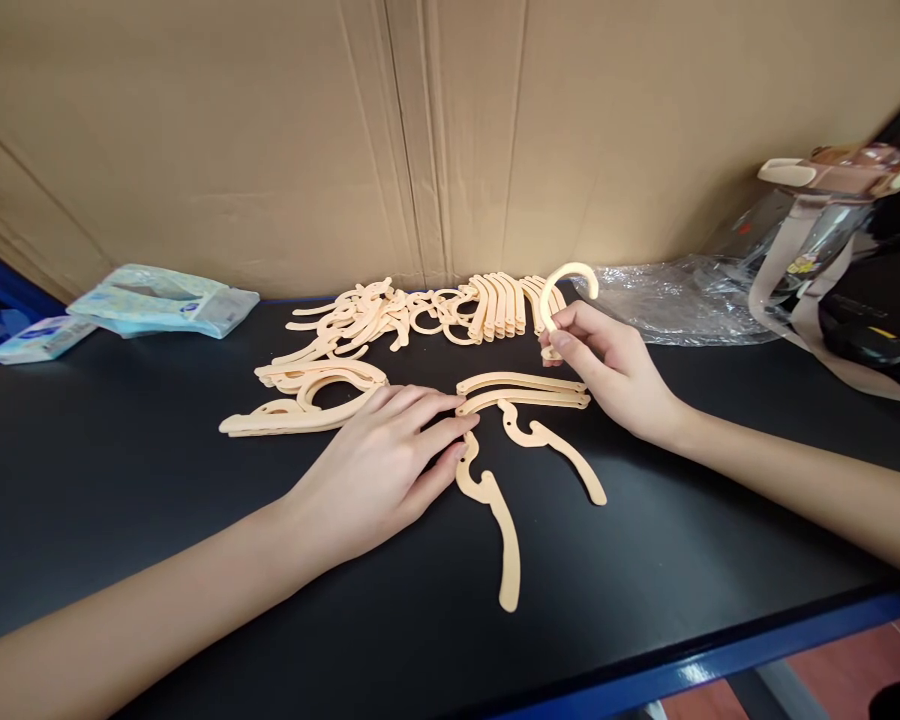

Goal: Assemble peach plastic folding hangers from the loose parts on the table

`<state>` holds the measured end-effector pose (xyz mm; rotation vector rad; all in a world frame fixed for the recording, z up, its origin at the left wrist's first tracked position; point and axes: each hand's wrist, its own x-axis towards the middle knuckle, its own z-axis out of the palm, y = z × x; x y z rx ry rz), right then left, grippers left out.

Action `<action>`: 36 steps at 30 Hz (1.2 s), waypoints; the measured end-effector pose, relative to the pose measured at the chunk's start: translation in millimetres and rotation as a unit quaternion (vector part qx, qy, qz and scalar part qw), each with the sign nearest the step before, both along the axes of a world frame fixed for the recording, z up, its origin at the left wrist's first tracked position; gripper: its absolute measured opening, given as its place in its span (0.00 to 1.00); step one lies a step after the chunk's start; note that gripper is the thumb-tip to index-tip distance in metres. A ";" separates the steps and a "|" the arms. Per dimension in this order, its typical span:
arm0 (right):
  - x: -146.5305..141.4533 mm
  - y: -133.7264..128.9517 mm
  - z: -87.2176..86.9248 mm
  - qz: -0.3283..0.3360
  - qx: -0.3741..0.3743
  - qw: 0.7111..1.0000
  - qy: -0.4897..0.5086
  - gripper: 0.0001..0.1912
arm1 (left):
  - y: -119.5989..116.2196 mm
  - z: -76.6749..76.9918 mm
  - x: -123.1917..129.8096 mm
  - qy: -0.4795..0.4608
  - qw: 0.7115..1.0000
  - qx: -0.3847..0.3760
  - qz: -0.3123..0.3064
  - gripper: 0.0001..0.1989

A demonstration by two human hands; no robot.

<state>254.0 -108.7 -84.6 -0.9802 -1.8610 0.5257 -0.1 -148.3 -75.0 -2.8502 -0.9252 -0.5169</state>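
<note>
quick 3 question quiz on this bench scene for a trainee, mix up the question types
1. True or false: the right hand pinches a curved hook clear of the table.
2. The left hand lies: A) flat on the table, fingertips at a loose arm piece; B) on the tissue packs; C) in the plastic bag.
3. What stands behind the pile of parts?

Key: 1 true; 2 A; 3 a cardboard wall.
</note>
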 end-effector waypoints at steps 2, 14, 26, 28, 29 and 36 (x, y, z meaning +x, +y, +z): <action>-0.5 -0.4 0.7 -0.003 0.002 1.000 -0.009 0.09 | 0.1 0.5 0.3 0.004 1.000 -0.017 0.003 0.15; -0.5 0.5 0.4 -0.008 0.007 1.000 -0.022 0.08 | -2.2 -0.4 -2.4 -0.060 0.998 0.008 0.004 0.18; -2.9 -5.7 3.5 0.029 0.048 0.986 -0.157 0.09 | -1.6 1.2 -1.6 -0.038 0.998 -0.048 -0.031 0.14; -2.7 -6.2 2.6 0.032 0.055 0.984 -0.165 0.09 | -1.4 1.1 -1.1 -0.036 0.998 -0.044 -0.027 0.14; -2.8 -6.3 2.4 0.033 0.057 0.984 -0.167 0.09 | -1.2 1.0 -0.6 -0.034 0.998 -0.042 -0.023 0.15; -4.0 -4.5 3.6 0.017 0.044 0.988 -0.147 0.09 | -0.8 1.0 1.6 -0.010 0.999 -0.026 -0.018 0.16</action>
